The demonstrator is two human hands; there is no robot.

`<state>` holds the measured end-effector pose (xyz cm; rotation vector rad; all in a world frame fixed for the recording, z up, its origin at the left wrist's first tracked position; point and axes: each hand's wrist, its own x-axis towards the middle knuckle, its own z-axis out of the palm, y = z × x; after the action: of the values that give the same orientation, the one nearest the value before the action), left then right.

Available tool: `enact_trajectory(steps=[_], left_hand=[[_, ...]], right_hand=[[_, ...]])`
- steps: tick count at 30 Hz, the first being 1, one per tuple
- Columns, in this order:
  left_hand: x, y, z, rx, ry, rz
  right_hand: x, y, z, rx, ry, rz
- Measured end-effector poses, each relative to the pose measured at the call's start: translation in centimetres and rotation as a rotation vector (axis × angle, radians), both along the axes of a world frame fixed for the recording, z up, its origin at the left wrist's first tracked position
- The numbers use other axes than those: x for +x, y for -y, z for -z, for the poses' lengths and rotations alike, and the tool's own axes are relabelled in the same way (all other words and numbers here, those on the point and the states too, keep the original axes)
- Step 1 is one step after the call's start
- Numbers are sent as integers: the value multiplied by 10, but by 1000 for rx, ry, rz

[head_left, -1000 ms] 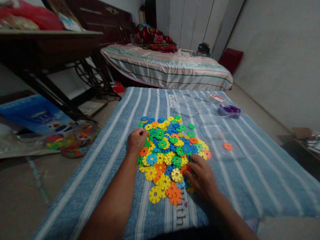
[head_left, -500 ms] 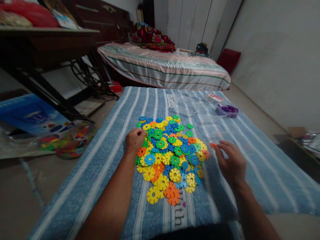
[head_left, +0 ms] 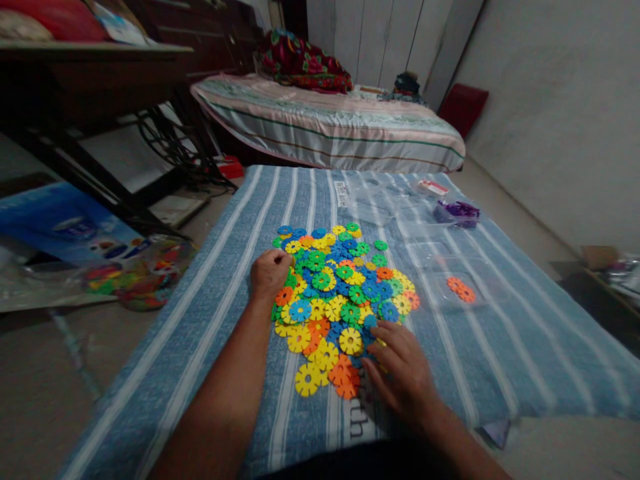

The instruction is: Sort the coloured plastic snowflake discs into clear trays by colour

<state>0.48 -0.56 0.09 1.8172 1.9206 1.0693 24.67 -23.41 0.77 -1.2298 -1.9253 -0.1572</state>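
Near edge, 6 o'clock of the pile: overlapping orange discs [head_left: 345, 383]. Right hand [head_left: 400, 363] at 5: grip spread, thumb and fingertips apart over discs. I'd slide one free, then pinch its rim; notches could snag neighbours. Disc pile [head_left: 327, 283] sits mid-counter [head_left: 525, 360]; skim, don't dig. Clear tray [head_left: 443, 297] at 3, two orange discs [head_left: 461, 290] inside. Left hand [head_left: 270, 272] at 10, fingers curled; can't tell if it's pinching anything.
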Motion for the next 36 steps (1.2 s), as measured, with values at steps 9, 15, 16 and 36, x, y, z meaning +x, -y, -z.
enact_trajectory(steps=[9, 15, 16, 36], left_hand=[[2, 1, 1, 1, 2, -11], [1, 0, 1, 7, -4, 1], [1, 0, 1, 7, -4, -1], [2, 1, 0, -11, -16, -19]], right_hand=[[-27, 16, 9, -192, 126, -49], [-37, 6, 23, -124, 65, -20], [-37, 3, 24, -106, 53, -24], [120, -49, -29, 144, 94, 548]])
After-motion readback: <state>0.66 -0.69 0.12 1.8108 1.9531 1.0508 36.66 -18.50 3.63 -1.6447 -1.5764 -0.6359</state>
